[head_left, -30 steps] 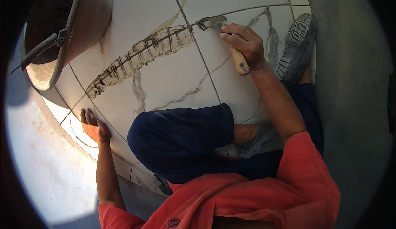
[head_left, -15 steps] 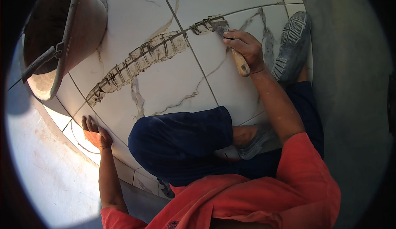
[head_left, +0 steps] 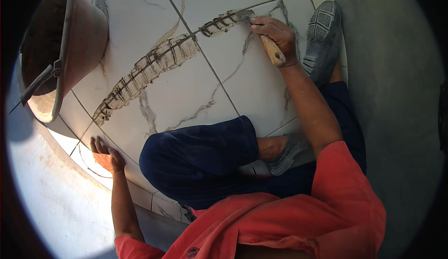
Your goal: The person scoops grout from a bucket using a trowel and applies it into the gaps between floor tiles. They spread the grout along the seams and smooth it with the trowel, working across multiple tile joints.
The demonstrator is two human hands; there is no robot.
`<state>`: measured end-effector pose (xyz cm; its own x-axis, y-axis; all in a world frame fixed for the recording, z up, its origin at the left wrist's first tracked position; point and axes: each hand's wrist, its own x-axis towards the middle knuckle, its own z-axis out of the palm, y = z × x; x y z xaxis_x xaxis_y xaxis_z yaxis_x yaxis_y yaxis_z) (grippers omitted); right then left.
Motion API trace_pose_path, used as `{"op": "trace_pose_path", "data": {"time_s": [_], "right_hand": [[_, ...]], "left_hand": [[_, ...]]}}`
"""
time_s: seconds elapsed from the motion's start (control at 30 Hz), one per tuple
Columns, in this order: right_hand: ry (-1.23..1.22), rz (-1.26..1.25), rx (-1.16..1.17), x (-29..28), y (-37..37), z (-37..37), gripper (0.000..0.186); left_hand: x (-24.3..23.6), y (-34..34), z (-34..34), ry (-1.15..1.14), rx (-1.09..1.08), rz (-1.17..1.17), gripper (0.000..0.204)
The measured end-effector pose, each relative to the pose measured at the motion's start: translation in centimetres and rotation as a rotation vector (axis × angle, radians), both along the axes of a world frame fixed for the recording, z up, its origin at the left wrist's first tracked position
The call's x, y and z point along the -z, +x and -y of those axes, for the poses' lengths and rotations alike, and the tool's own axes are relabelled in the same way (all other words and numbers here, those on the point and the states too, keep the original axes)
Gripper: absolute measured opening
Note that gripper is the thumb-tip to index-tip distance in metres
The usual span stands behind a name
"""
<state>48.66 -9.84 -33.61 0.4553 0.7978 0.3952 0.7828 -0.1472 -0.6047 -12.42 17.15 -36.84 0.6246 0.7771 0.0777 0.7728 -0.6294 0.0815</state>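
Note:
My right hand is closed round the wooden handle of a putty knife. Its blade, partly hidden by the fingers, lies on a joint between white marbled floor tiles. A short ridged strip of grey grout runs along that joint up to the blade. Across the tile corner, a longer, wider band of grout covers the joint down to the lower left. My left hand rests flat on the tiles near that band's lower end, fingers stretched out, holding nothing.
A grout-stained bucket with a bail handle stands tilted at the upper left. My bent knee is close below the tiles, and my shoe lies beside the right hand. Grey floor borders the tiles on the right.
My right hand has moved the putty knife a little farther right along the joint, and the short grout strip reaches farther. The whole view has shifted slightly. My left hand stays put.

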Motion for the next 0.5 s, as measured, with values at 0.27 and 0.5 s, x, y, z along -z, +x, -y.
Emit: {"op": "trace_pose_path", "data": {"time_s": [0.27, 0.5], "right_hand": [[0.01, -0.019, -0.004, 1.0, 0.9, 3.4, 0.02], [-0.031, 0.023, 0.026, 1.0, 0.6, 1.8, 0.015]], "left_hand": [[0.3, 0.9, 0.0, -0.003, -0.002, 0.0, 0.062], [0.9, 0.0, 0.2, -0.151, -0.164, 0.193, 0.061]]}}
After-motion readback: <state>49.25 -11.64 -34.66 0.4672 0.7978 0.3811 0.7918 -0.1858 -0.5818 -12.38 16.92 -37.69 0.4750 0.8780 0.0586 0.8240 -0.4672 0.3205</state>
